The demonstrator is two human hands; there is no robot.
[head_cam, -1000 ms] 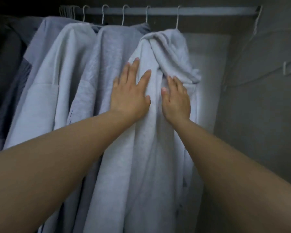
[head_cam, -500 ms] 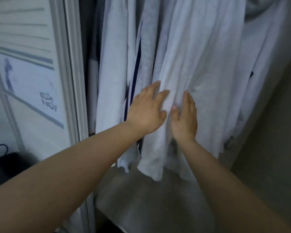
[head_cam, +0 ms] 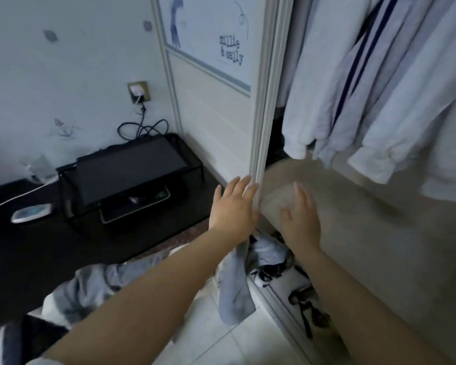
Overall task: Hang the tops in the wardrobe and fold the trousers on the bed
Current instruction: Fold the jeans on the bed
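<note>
Several pale grey and white tops (head_cam: 379, 88) hang in the open wardrobe at the upper right; one has dark blue stripes (head_cam: 353, 64). My left hand (head_cam: 233, 206) is stretched out with straight fingers by the edge of the sliding door (head_cam: 265, 101), holding nothing. My right hand (head_cam: 299, 219) is flat and open over a beige bulky mass (head_cam: 366, 219) inside the wardrobe. A grey garment (head_cam: 234, 285) hangs down under my left forearm. Crumpled grey clothes (head_cam: 90, 288) lie at the lower left.
A black wire rack with a dark panel on it (head_cam: 132, 175) stands on dark furniture to the left, below a wall socket with cables (head_cam: 138, 92). Loose clothes and dark items (head_cam: 274, 259) lie on the wardrobe floor. White floor tiles (head_cam: 221, 338) are below.
My view has swung down and left, from the rail and hooded top to the wardrobe's lower edge. Both hands have come off the hanging tops and dropped beside the door edge.
</note>
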